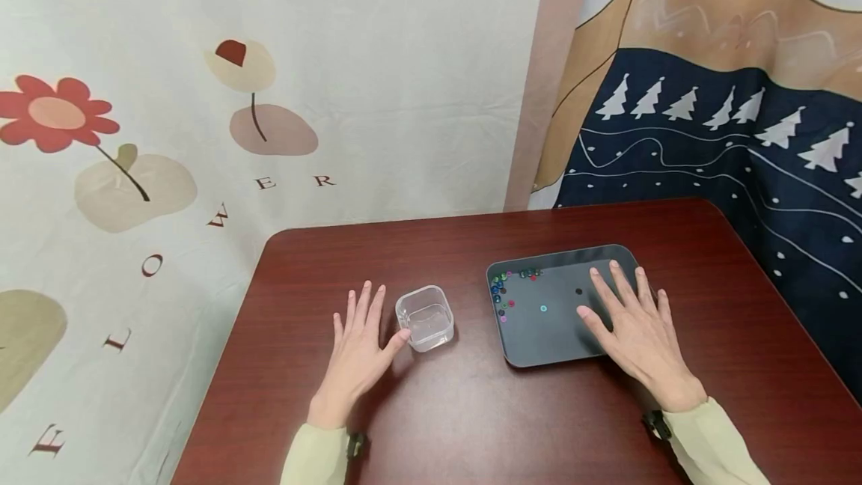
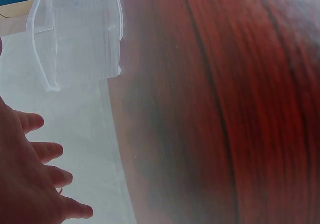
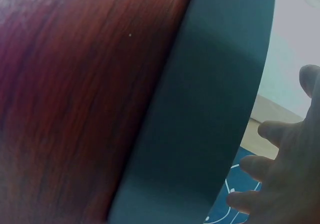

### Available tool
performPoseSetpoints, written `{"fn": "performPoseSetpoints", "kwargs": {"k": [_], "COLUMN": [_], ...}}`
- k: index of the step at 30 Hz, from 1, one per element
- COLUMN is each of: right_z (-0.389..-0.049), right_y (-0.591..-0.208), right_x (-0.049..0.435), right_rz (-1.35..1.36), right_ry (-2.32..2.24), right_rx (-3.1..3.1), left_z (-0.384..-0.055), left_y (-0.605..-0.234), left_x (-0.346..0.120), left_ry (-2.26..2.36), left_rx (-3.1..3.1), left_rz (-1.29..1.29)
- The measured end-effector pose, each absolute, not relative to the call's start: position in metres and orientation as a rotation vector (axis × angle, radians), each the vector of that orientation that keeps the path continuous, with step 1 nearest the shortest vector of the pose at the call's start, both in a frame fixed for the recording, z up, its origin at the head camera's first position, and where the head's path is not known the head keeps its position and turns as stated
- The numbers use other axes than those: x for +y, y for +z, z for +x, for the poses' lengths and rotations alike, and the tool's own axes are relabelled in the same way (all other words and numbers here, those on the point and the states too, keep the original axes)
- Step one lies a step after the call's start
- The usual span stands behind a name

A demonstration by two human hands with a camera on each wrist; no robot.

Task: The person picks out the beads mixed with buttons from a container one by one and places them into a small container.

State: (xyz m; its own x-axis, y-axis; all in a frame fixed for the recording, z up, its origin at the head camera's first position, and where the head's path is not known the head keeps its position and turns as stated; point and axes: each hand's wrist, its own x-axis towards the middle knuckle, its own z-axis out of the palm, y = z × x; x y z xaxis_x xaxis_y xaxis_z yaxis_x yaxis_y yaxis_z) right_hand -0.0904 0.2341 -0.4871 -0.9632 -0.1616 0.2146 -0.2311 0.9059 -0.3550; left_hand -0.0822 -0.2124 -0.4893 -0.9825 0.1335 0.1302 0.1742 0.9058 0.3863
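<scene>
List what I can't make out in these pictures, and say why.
- Head view: the tray's right part, covered by the right hand.
- Head view: what exactly the pieces are; too small.
- Left wrist view: part of the box, cut off by the top edge; part of the left hand, by the left edge.
- Right wrist view: the tray's inside, hidden by its wall.

Pale yellow-green sleeves [image 1: 717, 444] framed a red-brown, wood-grained table [image 1: 458, 425], a dark grey tray [image 1: 545, 343] and multicoloured pieces [image 1: 497, 290]; white trees [image 1: 682, 106] patterned a navy cloth [image 1: 626, 152].
</scene>
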Motion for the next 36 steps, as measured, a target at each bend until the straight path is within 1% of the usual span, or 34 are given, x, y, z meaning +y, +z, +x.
{"fn": "performPoseSetpoints", "kwargs": {"k": [22, 36], "right_z": [-0.09, -0.093], "right_y": [-0.485, -0.485], "right_x": [0.227, 0.21], "right_rz": [0.288, 0.297], "right_ry": [0.621, 0.684], "right_rx": [-2.892, -2.911], "left_z": [-0.082, -0.095], "left_y": [-0.486, -0.486], "left_x": [-0.205, -0.19], "left_ry": [-0.684, -0.743], "left_rx": [-2.943, -2.968], "left_rz": [-0.281, -0.342]}}
